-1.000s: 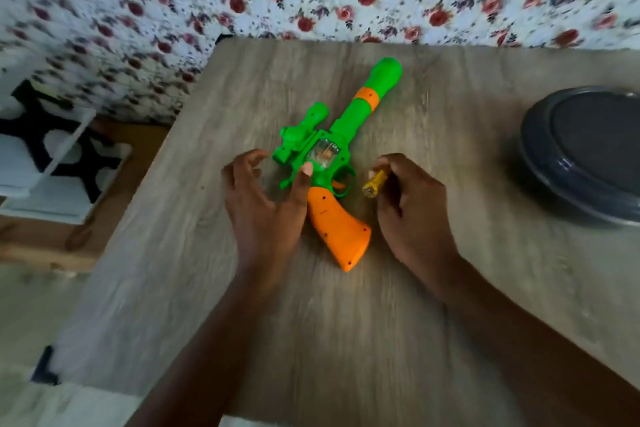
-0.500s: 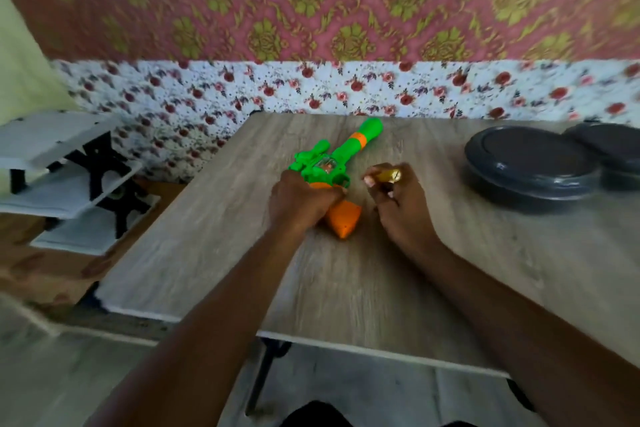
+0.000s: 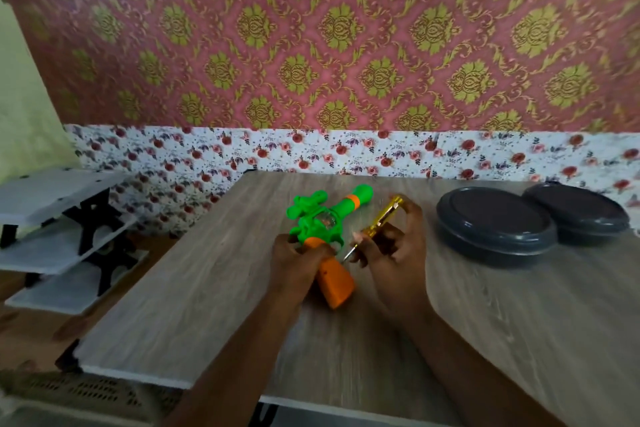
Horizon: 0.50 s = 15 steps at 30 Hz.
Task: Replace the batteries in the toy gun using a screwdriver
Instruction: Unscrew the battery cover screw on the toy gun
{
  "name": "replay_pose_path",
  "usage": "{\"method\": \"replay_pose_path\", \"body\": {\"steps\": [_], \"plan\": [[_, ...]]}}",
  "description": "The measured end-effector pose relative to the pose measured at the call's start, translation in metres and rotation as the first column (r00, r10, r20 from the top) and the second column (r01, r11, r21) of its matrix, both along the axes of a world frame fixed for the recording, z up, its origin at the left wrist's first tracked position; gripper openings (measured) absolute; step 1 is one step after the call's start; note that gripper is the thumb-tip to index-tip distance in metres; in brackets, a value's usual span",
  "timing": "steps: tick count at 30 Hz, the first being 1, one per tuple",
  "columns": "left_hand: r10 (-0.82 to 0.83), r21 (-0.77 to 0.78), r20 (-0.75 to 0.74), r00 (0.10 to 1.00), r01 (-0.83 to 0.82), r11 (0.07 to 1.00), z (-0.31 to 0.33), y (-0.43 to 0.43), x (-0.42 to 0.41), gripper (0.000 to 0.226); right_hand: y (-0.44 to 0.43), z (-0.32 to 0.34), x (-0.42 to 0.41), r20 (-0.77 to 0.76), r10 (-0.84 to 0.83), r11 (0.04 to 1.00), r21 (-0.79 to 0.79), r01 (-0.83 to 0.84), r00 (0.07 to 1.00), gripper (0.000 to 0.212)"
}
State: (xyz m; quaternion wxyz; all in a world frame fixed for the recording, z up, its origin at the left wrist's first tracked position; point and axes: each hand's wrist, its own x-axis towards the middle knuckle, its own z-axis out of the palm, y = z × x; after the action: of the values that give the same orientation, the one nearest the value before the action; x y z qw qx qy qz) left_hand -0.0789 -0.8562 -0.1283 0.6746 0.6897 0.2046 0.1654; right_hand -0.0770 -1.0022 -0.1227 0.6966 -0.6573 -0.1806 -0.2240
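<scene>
A green and orange toy gun [image 3: 330,218] lies on the wooden table [image 3: 519,315], barrel pointing away from me, orange grip toward me. My left hand [image 3: 296,262] is closed over the gun where the green body meets the orange grip. My right hand [image 3: 394,246] holds a screwdriver [image 3: 379,220] with a clear yellow handle. Its thin metal tip points down-left and reaches the top of the orange grip beside the trigger guard. No batteries are in sight.
Two dark grey round lidded containers [image 3: 495,222] [image 3: 576,210] stand on the table to the right of my right hand. A white shelf unit with black brackets [image 3: 65,236] stands on the floor at the left. A patterned wall runs behind the table.
The view has tilted up and pulled back. My left hand closed around the gun's grip. My right hand turned the screwdriver so its tip now points at the gun.
</scene>
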Motion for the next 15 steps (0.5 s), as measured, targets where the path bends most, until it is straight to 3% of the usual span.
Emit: {"method": "replay_pose_path", "body": {"steps": [4, 9, 12, 15], "plan": [[-0.002, -0.280, 0.063, 0.998, 0.020, 0.960, 0.004, -0.003, 0.005, 0.001, 0.009, 0.009, 0.022, -0.097, 0.139, 0.975, 0.188, -0.119, 0.985, 0.081], [-0.080, -0.514, 0.032, 0.996, 0.085, 0.854, 0.003, 0.005, 0.011, 0.006, 0.022, -0.009, 0.030, -0.248, 0.196, 0.974, 0.164, -0.159, 0.949, 0.078], [-0.146, -0.613, 0.059, 0.987, 0.152, 0.775, 0.000, 0.007, 0.016, 0.011, 0.024, -0.018, 0.034, -0.230, 0.192, 0.977, 0.141, -0.163, 0.954, 0.076], [-0.171, -0.632, 0.073, 0.983, 0.178, 0.754, -0.006, 0.009, 0.019, 0.010, 0.023, -0.020, 0.035, -0.193, 0.185, 0.980, 0.107, -0.167, 0.964, 0.073]]}}
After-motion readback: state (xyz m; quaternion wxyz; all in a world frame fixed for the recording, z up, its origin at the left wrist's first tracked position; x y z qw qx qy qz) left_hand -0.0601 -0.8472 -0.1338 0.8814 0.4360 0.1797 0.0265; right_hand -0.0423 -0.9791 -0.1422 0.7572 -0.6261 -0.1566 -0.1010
